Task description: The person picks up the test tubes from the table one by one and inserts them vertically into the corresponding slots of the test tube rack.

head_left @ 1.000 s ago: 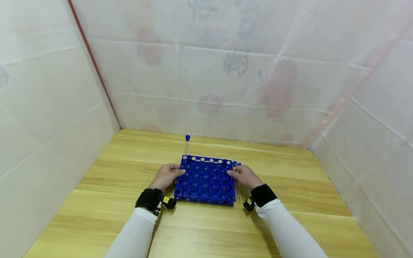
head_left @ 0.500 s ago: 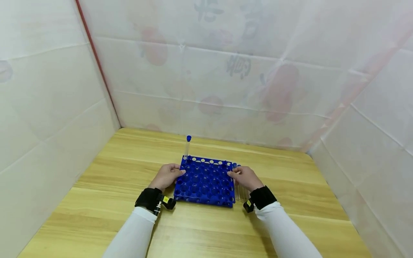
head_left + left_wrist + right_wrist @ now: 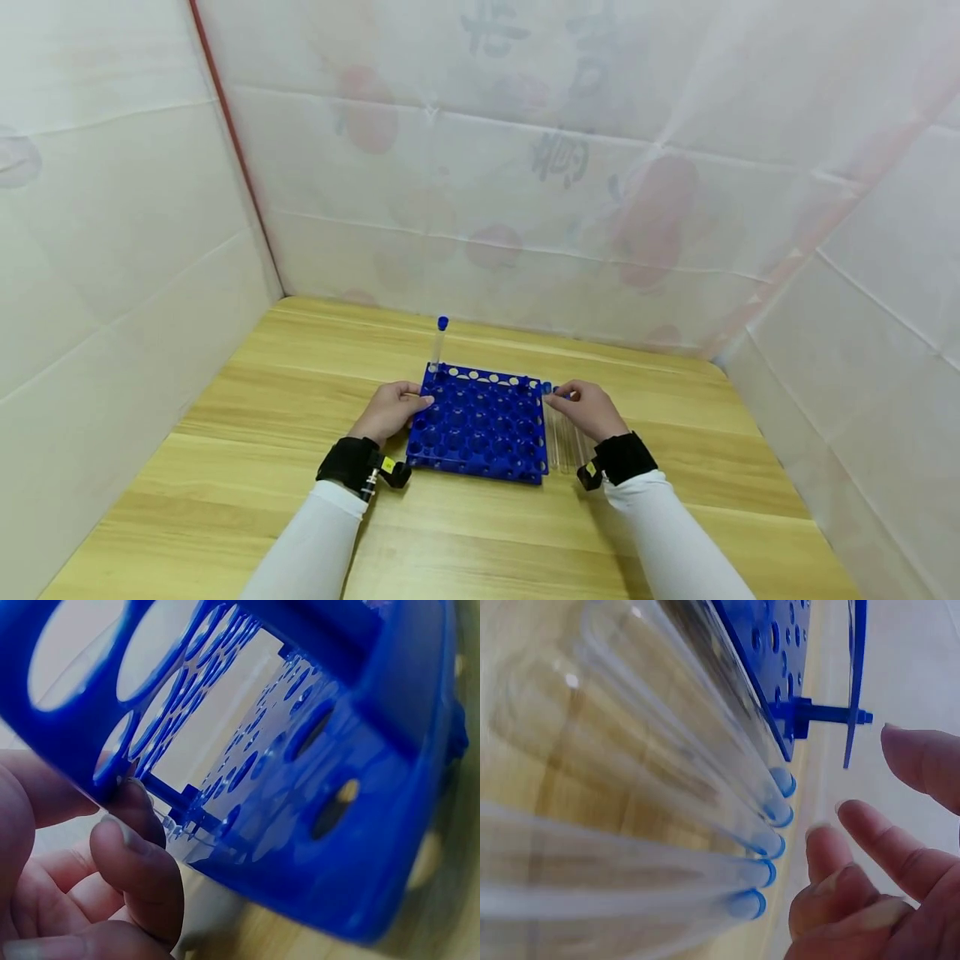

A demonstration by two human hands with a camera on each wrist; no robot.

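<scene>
Gripping rack (image 3: 477, 425) edge, left hand (image 3: 388, 410), right hand (image 3: 592, 409) relaxed near tubes (image 3: 564, 440)

Blue rack (image 3: 478, 425) flat (tubes (image 3: 564, 437) beside)

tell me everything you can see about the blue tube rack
The blue tube rack is a square block of glossy blue plastic with stacked plates pierced by round holes, joined by short posts. It sits flat on the wooden table, near the middle. One clear tube with a blue cap stands upright in its far left corner hole; the other holes look empty. The left hand holds its left edge, with fingers against the plates. Loose capped tubes lie beside its right side, by the right hand.
</scene>
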